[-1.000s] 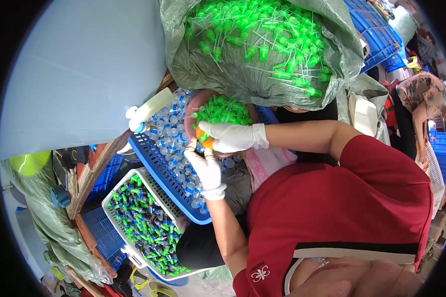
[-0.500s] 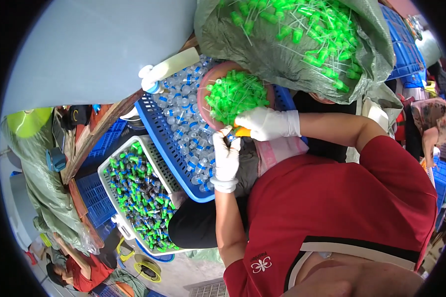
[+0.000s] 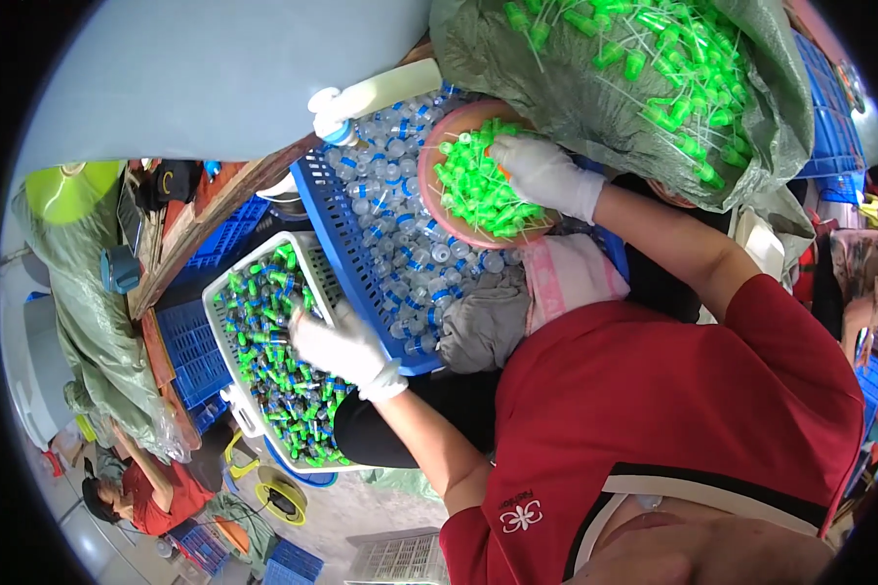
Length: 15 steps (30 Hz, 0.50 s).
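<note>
My left hand, in a white glove, is over a white basket of small dark bottles with green tops and blue bands. Motion smears its fingers, so their grip is unclear. My gloved right hand reaches into a pink bowl heaped with green caps, some with thin clear stems. A sliver of a small orange thing shows at its fingers, which close round it; the rest is hidden. Under the bowl, a blue basket holds clear little bottles with blue bands.
A grey-green sack with more stemmed green caps stands at the far right. A pale bottle lies at the blue basket's far edge. A grey cloth and a pink-white towel lie near my lap. Another person sits at lower left.
My hands were together at the bowl's near edge and have parted. The left went left to the white basket; the right moved into the green caps. The whole view has shifted slightly.
</note>
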Each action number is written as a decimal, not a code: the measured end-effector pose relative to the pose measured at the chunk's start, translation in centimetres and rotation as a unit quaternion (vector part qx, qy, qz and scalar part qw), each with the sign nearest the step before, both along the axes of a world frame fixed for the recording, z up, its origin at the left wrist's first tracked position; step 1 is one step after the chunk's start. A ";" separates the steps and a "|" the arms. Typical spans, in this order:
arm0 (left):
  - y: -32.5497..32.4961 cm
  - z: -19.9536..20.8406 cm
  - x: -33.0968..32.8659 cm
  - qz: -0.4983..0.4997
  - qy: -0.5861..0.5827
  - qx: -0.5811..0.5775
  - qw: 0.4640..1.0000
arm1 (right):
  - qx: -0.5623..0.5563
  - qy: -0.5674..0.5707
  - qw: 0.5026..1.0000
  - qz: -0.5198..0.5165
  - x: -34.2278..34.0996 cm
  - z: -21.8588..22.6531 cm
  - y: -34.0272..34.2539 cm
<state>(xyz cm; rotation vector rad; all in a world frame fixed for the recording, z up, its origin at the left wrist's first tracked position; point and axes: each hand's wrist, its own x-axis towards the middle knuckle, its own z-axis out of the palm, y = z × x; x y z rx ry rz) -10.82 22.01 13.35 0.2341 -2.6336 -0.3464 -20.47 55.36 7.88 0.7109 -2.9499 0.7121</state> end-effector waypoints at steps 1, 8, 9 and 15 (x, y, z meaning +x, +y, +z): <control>0.7 -0.4 -0.8 -0.017 -0.016 0.003 1.000 | 0.036 -0.025 0.999 -0.033 -0.4 -1.2 -0.2; 8.1 -12.5 -5.0 -0.137 -0.124 0.109 0.977 | 0.094 -0.079 0.988 -0.092 -0.8 -1.0 -2.0; 9.1 -12.6 -5.7 -0.081 -0.201 0.071 0.974 | 0.072 -0.092 0.989 -0.092 -0.6 -0.6 -1.9; 10.1 -9.7 -6.3 -0.033 -0.330 0.154 0.931 | -0.094 -0.092 0.984 -0.122 0.7 2.4 -1.2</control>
